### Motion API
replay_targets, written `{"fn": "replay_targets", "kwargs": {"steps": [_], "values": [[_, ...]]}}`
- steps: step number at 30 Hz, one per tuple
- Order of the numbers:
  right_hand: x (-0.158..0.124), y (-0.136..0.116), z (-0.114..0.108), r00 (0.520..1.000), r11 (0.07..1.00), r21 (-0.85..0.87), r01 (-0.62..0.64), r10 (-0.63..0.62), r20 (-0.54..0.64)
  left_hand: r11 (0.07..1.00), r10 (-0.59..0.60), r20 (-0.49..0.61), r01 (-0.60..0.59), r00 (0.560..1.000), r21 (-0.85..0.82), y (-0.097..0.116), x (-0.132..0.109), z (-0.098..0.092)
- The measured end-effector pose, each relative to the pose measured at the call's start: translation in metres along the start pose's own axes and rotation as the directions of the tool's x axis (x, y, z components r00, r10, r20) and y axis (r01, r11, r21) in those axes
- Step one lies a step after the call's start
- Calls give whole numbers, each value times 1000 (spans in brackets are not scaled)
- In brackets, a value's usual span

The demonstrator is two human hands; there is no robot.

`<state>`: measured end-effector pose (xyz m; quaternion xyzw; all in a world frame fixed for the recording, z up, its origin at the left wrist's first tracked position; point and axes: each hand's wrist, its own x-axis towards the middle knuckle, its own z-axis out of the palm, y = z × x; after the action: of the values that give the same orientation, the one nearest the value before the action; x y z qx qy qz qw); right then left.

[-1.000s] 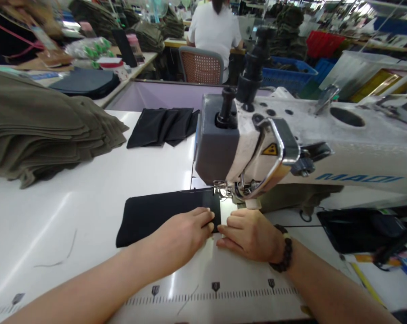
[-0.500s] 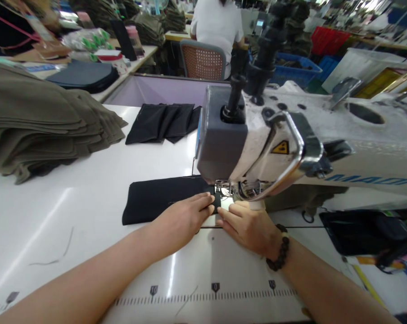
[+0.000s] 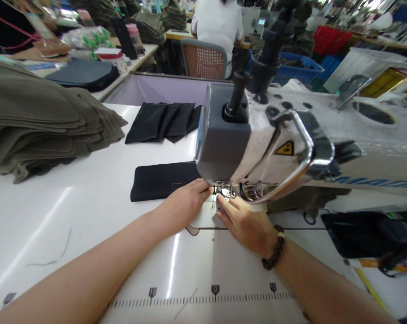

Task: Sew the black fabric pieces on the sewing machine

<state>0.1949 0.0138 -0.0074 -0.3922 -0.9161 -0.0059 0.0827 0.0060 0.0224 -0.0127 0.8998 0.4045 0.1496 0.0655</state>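
Farther from the body, toward the back of the white table (image 3: 98, 198), the black fabric piece (image 3: 156, 182) is being shifted since the earlier frame, the left hand (image 3: 186, 200) being carried along with it. Its long axis is being kept crosswise, left to right, its right end being hidden by the left fingers and the sewing machine head (image 3: 220, 139). From those fingertips, most of its length is being stretched out leftward. By the left hand, clearly the nearer, its near right part is being covered; whether it is being pinched or merely pressed cannot be told. Beside the presser foot (image 3: 222, 189), the right hand (image 3: 249, 220) is being held with fingers bent, their grip being impossible to tell.
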Motion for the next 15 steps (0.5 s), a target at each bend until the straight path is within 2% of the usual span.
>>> {"fn": "replay_targets", "kwargs": {"steps": [5,9,12,15], "values": [[0,0,0,1000,1000,-9,3,-3,-10,1000,-1,-28,1,1000,13,-5,2,3],[0,1,0,1000,1000,16,-6,6,21,998,-11,39,9,999,58,1,1,-3],[0,1,0,998,1000,27,-15,13,57,983,-107,128,85,986,162,11,1,-9],[0,0,-1,998,1000,19,-24,23,59,936,-269,181,212,946,281,13,-4,-16]]}}
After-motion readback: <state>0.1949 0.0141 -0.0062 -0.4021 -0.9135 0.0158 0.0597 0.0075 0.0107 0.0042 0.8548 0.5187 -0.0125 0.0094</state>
